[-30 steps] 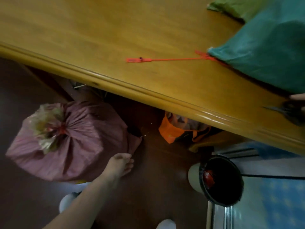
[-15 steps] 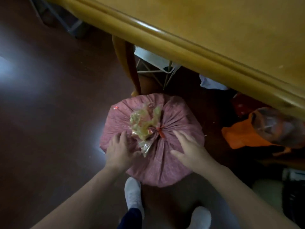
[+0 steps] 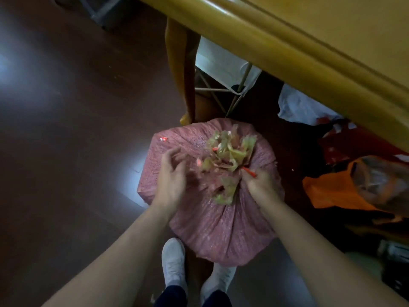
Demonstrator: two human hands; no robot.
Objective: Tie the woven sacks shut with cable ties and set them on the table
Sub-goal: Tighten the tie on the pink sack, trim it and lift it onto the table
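Note:
A pink woven sack (image 3: 217,227) stands on the dark floor in front of my feet. Its gathered mouth (image 3: 228,158) shows crumpled yellowish plastic lining. A red cable tie (image 3: 249,171) circles the neck. My right hand (image 3: 261,185) is closed on the neck of the sack at the tie. My left hand (image 3: 171,176) is blurred beside the gathered mouth on the left, fingers curled and apart, holding nothing that I can see. The wooden table (image 3: 298,47) runs across the upper right.
A table leg (image 3: 179,69) stands just behind the sack. Under the table are a white folding frame (image 3: 223,69), white plastic (image 3: 303,105) and an orange bag (image 3: 332,191). My white shoes (image 3: 173,262) are under the sack's near side. Dark floor lies to the left.
The view closed in on the sack. My right hand went from resting flat on the sack to gripping its neck; my left hand lifted toward the gathered mouth.

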